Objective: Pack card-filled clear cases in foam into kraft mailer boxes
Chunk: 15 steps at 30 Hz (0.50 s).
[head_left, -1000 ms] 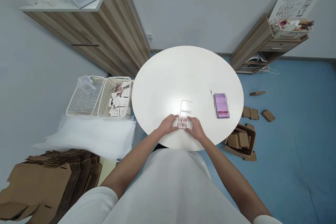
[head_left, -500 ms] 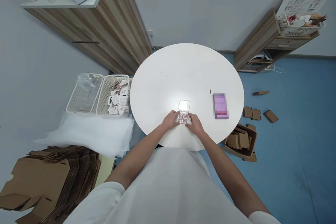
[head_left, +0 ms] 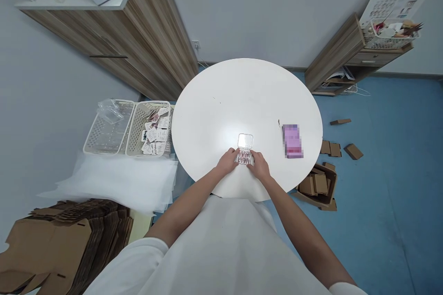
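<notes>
On the white round table [head_left: 256, 92], near its front edge, rests a small clear plastic case [head_left: 244, 149] with its lid raised away from me. Rows of small pinkish nail-shaped pieces [head_left: 244, 156] lie in its lower half. My left hand [head_left: 228, 160] grips the case's left side with fingers and thumb. On the opposite side my right hand [head_left: 259, 165] holds the right edge the same way. To the right of my hands lies a purple box [head_left: 292, 141], its surface blurred.
Left of the table stand two white baskets, one with clear plastic pieces [head_left: 112, 110], one with printed cards [head_left: 155, 133]. White sheets [head_left: 114, 177] and stacked flat cardboard [head_left: 51, 244] lie below them. A carton of small boxes [head_left: 318, 186] sits on the floor at right.
Both hands stay on the clear case, whose lid remains raised. The whole view has shifted slightly; nothing else has visibly moved.
</notes>
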Motion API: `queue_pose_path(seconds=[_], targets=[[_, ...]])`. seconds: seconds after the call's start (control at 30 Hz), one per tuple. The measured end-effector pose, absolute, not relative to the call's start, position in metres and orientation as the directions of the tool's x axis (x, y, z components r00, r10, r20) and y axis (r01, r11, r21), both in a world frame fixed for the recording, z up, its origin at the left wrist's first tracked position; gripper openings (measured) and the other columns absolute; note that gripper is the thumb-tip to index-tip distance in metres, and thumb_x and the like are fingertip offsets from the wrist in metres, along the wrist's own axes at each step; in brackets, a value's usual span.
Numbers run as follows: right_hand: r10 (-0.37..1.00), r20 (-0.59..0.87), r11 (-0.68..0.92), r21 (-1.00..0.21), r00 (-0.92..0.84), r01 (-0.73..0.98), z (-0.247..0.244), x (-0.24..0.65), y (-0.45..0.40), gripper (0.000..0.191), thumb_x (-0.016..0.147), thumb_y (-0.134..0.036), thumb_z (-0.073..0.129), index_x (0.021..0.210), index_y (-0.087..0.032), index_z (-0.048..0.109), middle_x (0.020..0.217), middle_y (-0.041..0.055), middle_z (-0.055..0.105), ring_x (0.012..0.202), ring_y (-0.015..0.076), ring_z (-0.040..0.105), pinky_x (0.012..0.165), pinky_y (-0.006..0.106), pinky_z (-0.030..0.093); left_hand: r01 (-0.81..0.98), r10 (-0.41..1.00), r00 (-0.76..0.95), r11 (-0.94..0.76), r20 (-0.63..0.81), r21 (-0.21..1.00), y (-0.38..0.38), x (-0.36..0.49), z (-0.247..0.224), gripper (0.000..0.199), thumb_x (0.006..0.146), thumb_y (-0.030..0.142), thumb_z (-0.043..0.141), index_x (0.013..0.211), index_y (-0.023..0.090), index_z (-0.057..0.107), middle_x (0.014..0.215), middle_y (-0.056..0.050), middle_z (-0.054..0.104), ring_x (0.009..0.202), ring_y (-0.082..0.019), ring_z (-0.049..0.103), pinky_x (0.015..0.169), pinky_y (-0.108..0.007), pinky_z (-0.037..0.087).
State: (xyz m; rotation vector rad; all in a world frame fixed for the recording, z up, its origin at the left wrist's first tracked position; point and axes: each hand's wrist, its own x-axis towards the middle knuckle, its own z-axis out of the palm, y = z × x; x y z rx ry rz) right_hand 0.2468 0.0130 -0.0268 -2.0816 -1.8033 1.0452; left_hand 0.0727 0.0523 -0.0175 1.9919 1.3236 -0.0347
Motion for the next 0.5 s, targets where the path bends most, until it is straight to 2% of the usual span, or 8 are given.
queue_pose_path(seconds=[0.17,0.33,0.5], targets=[[0.905,-0.424,-0.277,-0.538,0.029,0.796,-0.023,0.244,0.013,0.063,0.069,-0.022,0.056,0.127,-0.027,0.033,0.106,0.0038,0.048,0.086,0.0163,0.051,0.065,0.025,0.041,0.8,0.777,0.482,-0.201,-0.405,0.566,0.052,0.072,-0.02,0.063,0.073,0.02,0.054,0.129,0.024,0.027,0.109,-0.007,0.043,0.086,-0.018,0.052,0.068,-0.026,0.041],[0.908,-0.414,-0.311,-0.553,0.069,0.773,-0.022,0.243,0.009,0.068,0.069,-0.023,0.054,0.131,-0.026,0.026,0.108,0.0058,0.047,0.089,0.018,0.05,0.068,0.026,0.042,0.738,0.811,0.442,-0.086,-0.384,0.669,0.046,0.069,-0.021,0.072,0.071,0.02,0.055,0.133,0.023,0.02,0.113,-0.008,0.043,0.083,-0.017,0.054,0.07,-0.028,0.043],[0.891,-0.446,-0.408,-0.693,0.091,0.594,-0.024,0.249,0.005,0.072,0.066,-0.026,0.057,0.131,-0.024,0.027,0.106,0.0049,0.048,0.082,0.0148,0.052,0.074,0.028,0.043,0.602,0.851,0.341,0.129,-0.4,0.788,0.038,0.064,-0.022,0.059,0.067,0.024,0.062,0.122,0.02,0.041,0.106,-0.008,0.05,0.083,-0.017,0.054,0.075,-0.029,0.042]])
